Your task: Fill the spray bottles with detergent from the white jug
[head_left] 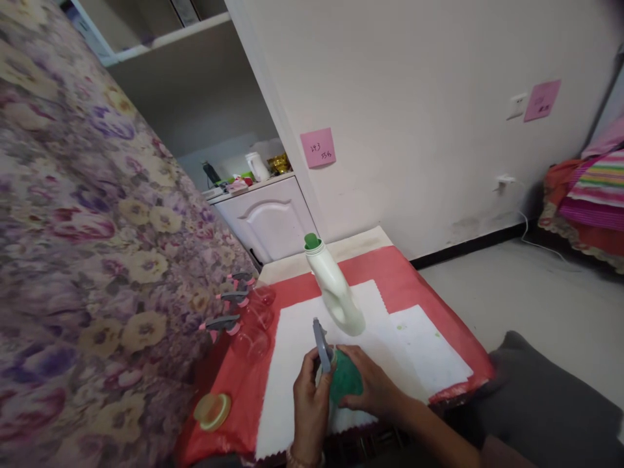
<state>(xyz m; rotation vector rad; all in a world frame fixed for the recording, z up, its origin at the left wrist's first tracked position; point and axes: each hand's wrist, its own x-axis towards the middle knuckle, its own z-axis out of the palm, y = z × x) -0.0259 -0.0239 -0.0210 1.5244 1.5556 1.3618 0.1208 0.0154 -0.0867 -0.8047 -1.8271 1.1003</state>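
Observation:
Above the near edge of the table, my left hand [311,389] has its fingers closed around a grey spray trigger head [320,344]. My right hand [373,385] wraps round the body of a small spray bottle [346,379] that looks green, as if filled with green liquid. The head sits at the bottle's neck; whether it is screwed tight, I cannot tell. Just beyond my hands stands a large pale green-white jug [336,292] with a green pouring spout [311,241] at its uncapped mouth.
Several clear spray bottles [251,341] with grey and pink triggers stand at the table's left, beside a floral curtain [121,260]. A round yellowish lid [212,411] lies at the front left. White sheets [287,364] cover part of the red tabletop [409,273].

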